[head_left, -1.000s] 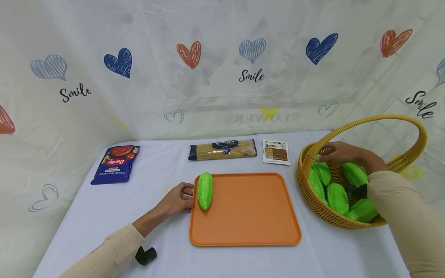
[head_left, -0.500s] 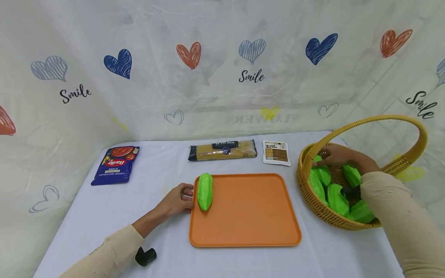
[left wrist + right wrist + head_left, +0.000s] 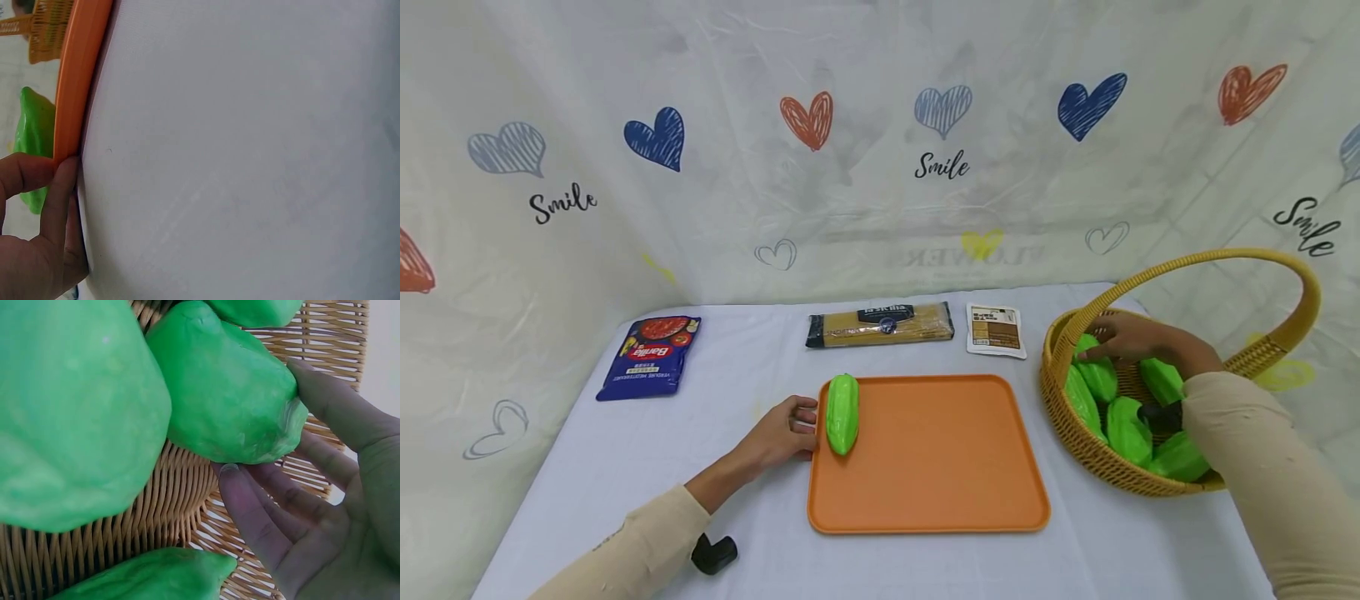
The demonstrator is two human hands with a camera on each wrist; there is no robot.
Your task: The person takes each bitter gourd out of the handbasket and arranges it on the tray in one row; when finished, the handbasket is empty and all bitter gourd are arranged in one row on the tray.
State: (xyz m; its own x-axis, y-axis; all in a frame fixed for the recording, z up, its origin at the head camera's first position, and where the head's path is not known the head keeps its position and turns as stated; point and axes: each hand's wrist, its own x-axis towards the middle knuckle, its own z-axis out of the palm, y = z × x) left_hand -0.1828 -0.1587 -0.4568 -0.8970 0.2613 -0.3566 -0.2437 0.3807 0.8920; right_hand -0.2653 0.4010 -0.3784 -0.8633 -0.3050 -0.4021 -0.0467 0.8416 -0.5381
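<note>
On the left part of the orange tray (image 3: 932, 458) lies a long, ridged green gourd (image 3: 843, 414). My left hand (image 3: 781, 431) pinches the tray's left rim between thumb and fingers; the left wrist view shows the fingertips (image 3: 66, 167) at that edge. Inside the wicker basket (image 3: 1078, 446), my right hand (image 3: 1126, 337) holds another green gourd (image 3: 228, 387) with thumb and fingers around its end. Several more green gourds (image 3: 1127, 431) lie about it in the basket. My right wrist and sleeve hide part of the basket's inside.
The basket's tall arched handle (image 3: 1217, 254) rises over my right forearm. Behind the tray lie a spaghetti packet (image 3: 883, 325) and a small white-and-brown pouch (image 3: 996, 330). A blue sauce pouch (image 3: 649, 356) is at the back left. A heart-printed sheet hangs behind.
My right hand has shifted a little within the basket, and its fingers have settled around a gourd. The left hand and the tray have stayed in place.
</note>
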